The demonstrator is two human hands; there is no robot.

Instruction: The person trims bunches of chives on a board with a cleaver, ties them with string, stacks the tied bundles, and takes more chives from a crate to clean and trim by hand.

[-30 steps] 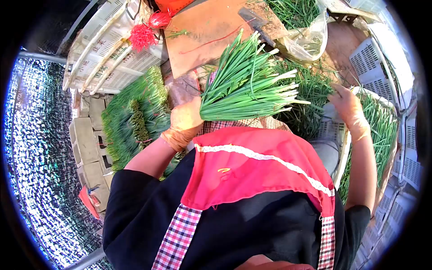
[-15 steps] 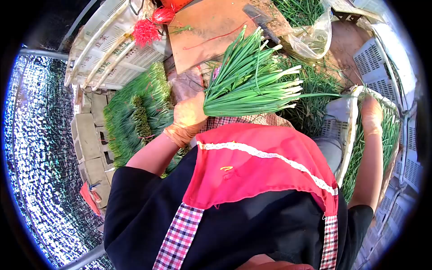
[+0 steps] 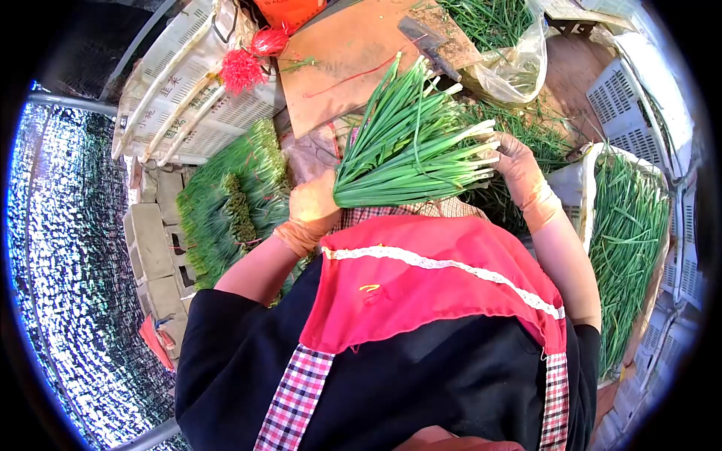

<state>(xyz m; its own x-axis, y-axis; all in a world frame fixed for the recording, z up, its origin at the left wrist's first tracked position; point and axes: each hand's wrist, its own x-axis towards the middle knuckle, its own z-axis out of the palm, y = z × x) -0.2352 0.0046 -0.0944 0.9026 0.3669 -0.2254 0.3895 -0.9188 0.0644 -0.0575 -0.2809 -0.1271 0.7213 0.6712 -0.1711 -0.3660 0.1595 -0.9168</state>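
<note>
A fanned bundle of green stalks point(image 3: 414, 150) with pale ends pointing right lies across my lap. My left hand point(image 3: 314, 201), in a thin glove, is closed round the leafy end of the bundle. At the pale ends is my right hand point(image 3: 520, 169), also gloved, its fingers bent together against the stalk tips. To the right, a white crate point(image 3: 580, 197) holds many loose green stalks point(image 3: 628, 233). Stacked bundles point(image 3: 226, 203) lie left of my left hand, beyond the forearm.
An orange-brown board point(image 3: 338, 56) with a flat dark tool point(image 3: 429, 46) is in front. Red ties point(image 3: 242, 70) hang by stacked white crates point(image 3: 188, 98) at the front left. Loose greens point(image 3: 515, 128) and a clear plastic bag point(image 3: 519, 75) are at the front right.
My right hand has gone from the crate of stalks on the right to the pale ends of the bundle. My left hand has kept its hold.
</note>
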